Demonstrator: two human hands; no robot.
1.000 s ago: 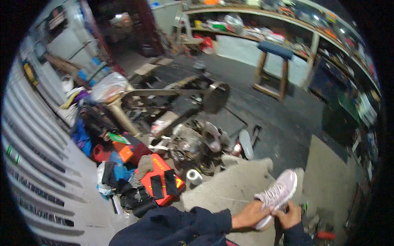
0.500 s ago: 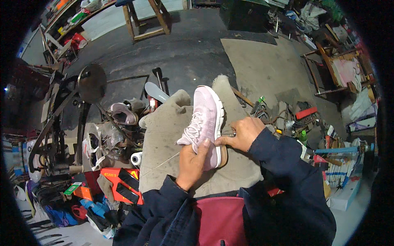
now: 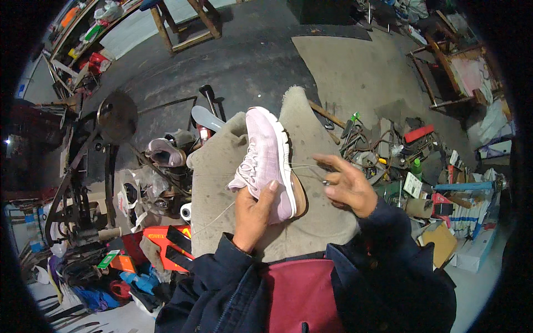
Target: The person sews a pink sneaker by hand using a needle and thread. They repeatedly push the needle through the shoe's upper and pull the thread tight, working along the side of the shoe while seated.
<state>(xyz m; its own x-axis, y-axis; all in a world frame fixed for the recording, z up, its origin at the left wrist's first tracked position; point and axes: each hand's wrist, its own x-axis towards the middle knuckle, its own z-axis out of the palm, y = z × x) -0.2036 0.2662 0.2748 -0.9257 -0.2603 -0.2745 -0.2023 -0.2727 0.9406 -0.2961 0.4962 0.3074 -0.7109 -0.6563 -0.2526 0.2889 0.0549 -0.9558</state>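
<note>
Left hand [image 3: 252, 213] is wrapped around the heel end of a pale pink shoe [image 3: 265, 161], thumb pressed on the upper near the white sole, fingers tucked underneath and out of sight, so that's a firm closed grip on the shoe. The shoe sits dead centre of the view, toe pointing up toward 12 o'clock, held above a grey cloth [image 3: 311, 222] draped over the lap. Right hand [image 3: 347, 186] is just off the shoe at 3 o'clock, fingers half curled, pinching something small and dark that I cannot make out, with a thin thread [image 3: 304, 166] running from it back to the sole edge. Over at 9 o'clock, another pinkish shoe [image 3: 164, 152] lies among floor clutter, and an orange bag [image 3: 166, 244] sits at 7 o'clock.
</note>
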